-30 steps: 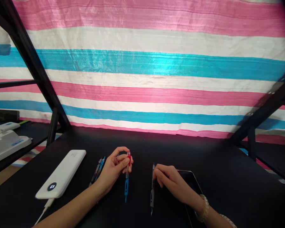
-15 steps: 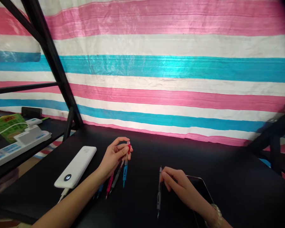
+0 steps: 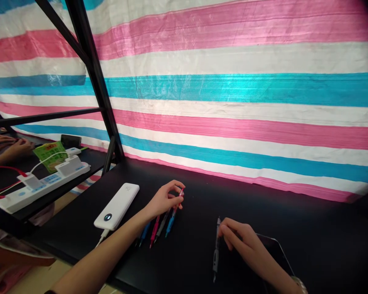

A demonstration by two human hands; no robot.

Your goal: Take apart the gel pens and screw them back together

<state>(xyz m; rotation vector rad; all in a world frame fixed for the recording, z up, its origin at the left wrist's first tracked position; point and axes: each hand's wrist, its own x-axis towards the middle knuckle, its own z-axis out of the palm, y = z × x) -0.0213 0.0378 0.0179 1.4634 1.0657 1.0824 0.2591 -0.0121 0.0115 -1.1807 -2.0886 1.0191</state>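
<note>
So the left hand [image 3: 167,199] has thumb and fingers pinched together on the red top end of a blue-grip pen [image 3: 171,225], which slants down towards the black table [image 3: 190,261], right beside a grey-grip pen [image 3: 162,227], a pink pen [image 3: 154,232] and a dark blue pen [image 3: 145,234]. Can't tell if its tip actually touches down. Right hand [image 3: 241,239] has its fingers closed on the upper part of a clear-and-grey pen [image 3: 216,253], tip pointing to the near side, with a dark tablet-like thing [image 3: 277,253] lying partly hidden behind that hand. White power bank [image 3: 118,206] with a cable [image 3: 102,237] plugged in sits left of the pens. Further left there's a loaded power strip [image 3: 46,188], plus another person's hands [image 3: 23,146] way back there
</note>
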